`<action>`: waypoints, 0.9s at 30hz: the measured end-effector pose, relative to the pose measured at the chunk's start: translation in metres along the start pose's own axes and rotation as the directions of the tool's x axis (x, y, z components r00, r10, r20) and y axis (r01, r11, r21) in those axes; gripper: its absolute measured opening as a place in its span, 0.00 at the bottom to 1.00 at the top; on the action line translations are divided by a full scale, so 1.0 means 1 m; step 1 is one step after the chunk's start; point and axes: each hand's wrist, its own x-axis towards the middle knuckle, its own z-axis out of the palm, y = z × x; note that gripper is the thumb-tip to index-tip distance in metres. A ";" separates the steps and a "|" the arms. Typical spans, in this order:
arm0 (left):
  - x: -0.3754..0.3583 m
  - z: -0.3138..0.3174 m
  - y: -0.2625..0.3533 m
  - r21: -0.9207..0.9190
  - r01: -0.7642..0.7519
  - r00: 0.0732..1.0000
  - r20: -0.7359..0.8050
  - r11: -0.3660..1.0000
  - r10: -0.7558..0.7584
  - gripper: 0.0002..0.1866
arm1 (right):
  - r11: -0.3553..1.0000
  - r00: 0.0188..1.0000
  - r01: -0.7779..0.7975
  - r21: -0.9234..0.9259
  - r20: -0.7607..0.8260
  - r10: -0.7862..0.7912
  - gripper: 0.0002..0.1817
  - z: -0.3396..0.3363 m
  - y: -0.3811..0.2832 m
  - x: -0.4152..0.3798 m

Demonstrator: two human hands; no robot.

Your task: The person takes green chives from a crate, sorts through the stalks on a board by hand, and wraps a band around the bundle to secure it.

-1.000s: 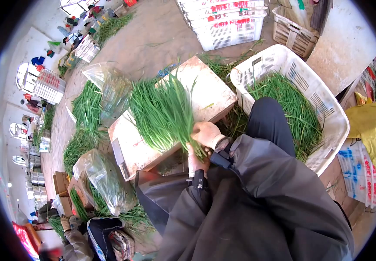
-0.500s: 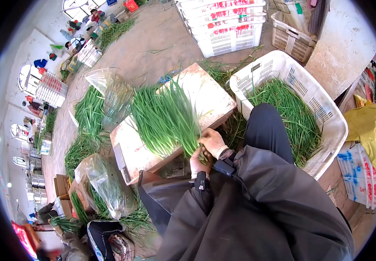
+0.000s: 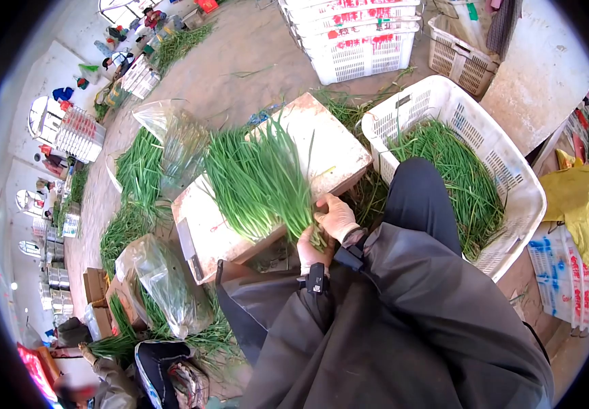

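A bunch of green chives (image 3: 286, 180) lies across a pale, worn board (image 3: 338, 153), its root ends pointing toward my body. My left hand (image 3: 313, 251) is closed round the lower ends of this bunch, just past the board's near edge. On the right side of the same stalks, my right hand (image 3: 337, 218) has its fingers bent in a pinch against the bases; what sits between its fingertips is too small to make out. Beside the held bunch, a second pile of chives (image 3: 233, 187) rests on the board. A flat metal blade (image 3: 189, 247) lies at the board's left end.
Right of my knee stands a white crate (image 3: 512, 174) of loose greens. Stacked white crates (image 3: 359, 51) are ahead. Clear plastic bags (image 3: 165, 290) and more chives (image 3: 137, 170) lie to the left. A co-worker (image 3: 114, 382) sits at the lower left.
My right hand has shifted slightly up, with a little more gap from my left hand. My left hand still grips the chives. The co-worker's hand at the lower left has moved.
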 end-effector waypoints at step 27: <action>-0.025 0.025 0.014 -0.172 0.157 0.960 0.259 0.973 -0.109 0.10 | 0.903 0.987 -0.062 -0.425 -0.158 -0.007 0.17 -0.055 -0.005 0.082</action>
